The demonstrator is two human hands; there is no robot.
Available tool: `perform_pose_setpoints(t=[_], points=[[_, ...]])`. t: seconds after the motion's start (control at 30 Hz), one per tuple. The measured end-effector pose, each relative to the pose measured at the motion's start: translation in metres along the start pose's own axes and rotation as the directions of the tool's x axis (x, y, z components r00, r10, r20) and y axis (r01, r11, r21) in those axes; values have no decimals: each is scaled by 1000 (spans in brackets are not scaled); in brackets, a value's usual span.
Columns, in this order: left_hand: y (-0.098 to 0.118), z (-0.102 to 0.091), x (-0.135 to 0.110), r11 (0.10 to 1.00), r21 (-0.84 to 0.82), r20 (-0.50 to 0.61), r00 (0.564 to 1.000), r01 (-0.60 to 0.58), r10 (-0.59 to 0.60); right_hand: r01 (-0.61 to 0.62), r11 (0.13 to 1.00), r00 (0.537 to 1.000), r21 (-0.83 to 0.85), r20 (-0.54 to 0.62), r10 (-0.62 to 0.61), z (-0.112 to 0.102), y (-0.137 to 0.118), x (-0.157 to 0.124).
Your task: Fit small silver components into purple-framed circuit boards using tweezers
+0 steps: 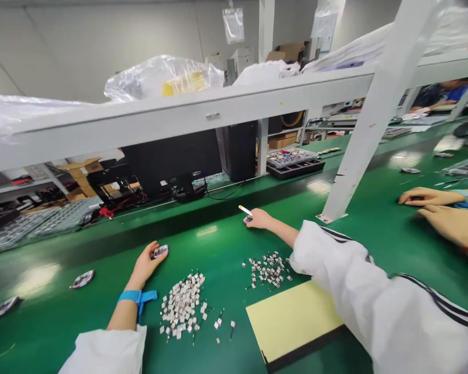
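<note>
1. Beyond the white-square pile point(182, 305), leftward: your left hand's point(143, 264) fingers narrow on a rounded device point(161, 251). Probably light, stiff; take the rim.
2. Beyond it, rightward: your right hand point(260, 219) pinches another device point(247, 219), white stick point(245, 210).

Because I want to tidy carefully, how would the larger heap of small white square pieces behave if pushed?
The larger heap of small white square pieces would probably spread, since its pieces lie loose. They look flat, so may slide rather than roll on the shiny green table surface. Thin dark tails on some could catch.
</note>
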State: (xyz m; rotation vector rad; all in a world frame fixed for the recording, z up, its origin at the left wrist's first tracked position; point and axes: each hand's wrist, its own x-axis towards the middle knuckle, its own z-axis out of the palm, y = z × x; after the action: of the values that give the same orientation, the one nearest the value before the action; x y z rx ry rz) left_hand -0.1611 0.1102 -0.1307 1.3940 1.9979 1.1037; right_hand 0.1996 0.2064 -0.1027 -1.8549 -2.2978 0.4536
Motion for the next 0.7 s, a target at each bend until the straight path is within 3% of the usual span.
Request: perform_pose_setpoints(t=[0.13,0.17,0.23,0.27,0.33,0.4,0.43,0.47,0.6,0.67,0.7], points=[[64,-10,-39,998,-24,70,996,55,-54,214,969,976,127,16,-218,-6,13,-62],[82,-4,-57,998,-56,134,991,20,-12,260,951,964,167,15,-266,-6,14,-81],[112,16,-100,974,-220,343,930,-54,129,356,898,926,259,28,-376,-3,14,-119],[122,30,-123,954,-299,453,877,-19,160,434,841,886,322,17,-463,-1,14,-136],[133,60,-163,896,-416,697,687,154,206,603,665,759,441,-59,-649,2,11,-163],[132,86,-189,814,-464,823,511,349,250,681,525,660,510,-117,-742,5,9,-178],[129,97,-197,765,-482,841,471,427,266,681,508,647,528,-108,-755,7,9,-182],[124,105,-202,716,-503,841,467,484,275,666,513,649,542,-80,-757,8,9,-184],[110,121,-204,585,-577,797,549,570,251,622,554,640,554,47,-767,9,15,-183],[107,121,-203,558,-580,797,554,593,240,642,524,641,560,-17,-768,5,22,-182],[107,121,-203,551,-582,798,552,598,243,645,516,665,564,-82,-742,3,25,-182]])
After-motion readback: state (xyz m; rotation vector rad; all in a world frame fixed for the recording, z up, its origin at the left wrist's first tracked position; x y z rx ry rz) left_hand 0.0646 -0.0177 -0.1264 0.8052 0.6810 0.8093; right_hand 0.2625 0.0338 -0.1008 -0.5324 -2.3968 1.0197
